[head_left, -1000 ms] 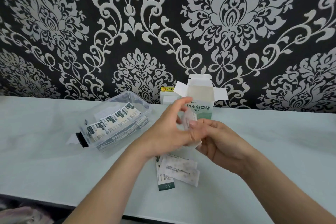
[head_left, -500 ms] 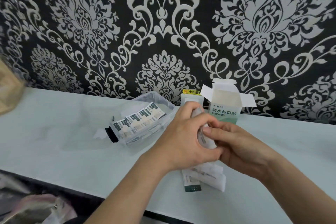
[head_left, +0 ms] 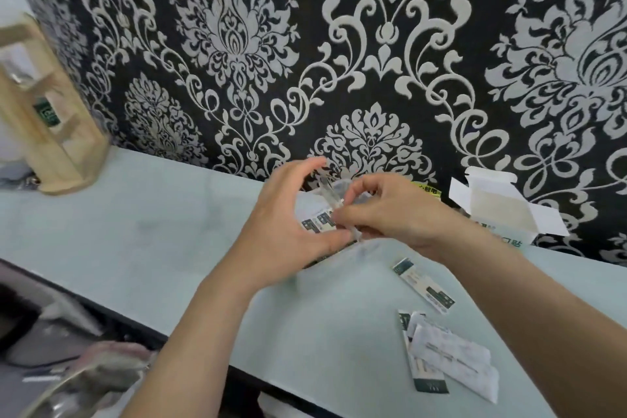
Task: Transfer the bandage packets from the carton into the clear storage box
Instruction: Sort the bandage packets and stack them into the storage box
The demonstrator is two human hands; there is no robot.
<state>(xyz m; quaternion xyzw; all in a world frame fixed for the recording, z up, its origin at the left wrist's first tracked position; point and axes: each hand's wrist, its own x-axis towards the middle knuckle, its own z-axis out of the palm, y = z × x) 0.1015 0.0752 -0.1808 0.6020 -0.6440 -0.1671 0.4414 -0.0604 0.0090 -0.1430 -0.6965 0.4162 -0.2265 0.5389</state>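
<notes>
Curled hands (head_left: 288, 214) (head_left: 393, 214), packets (head_left: 331, 198) between, over box (head_left: 340, 185)

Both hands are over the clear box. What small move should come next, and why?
Probably lower the bandage packets pinched by the right hand into the clear storage box and let go: they hang right above the stored packets, left hand cupped alongside.

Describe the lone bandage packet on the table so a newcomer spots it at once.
Find the open white carton against the patterned wall at right. On the pale table in front of it lies one narrow bandage packet, set diagonally. Unlike the overlapping pile of packets nearer the camera, it lies alone, dark green at both ends.
</notes>
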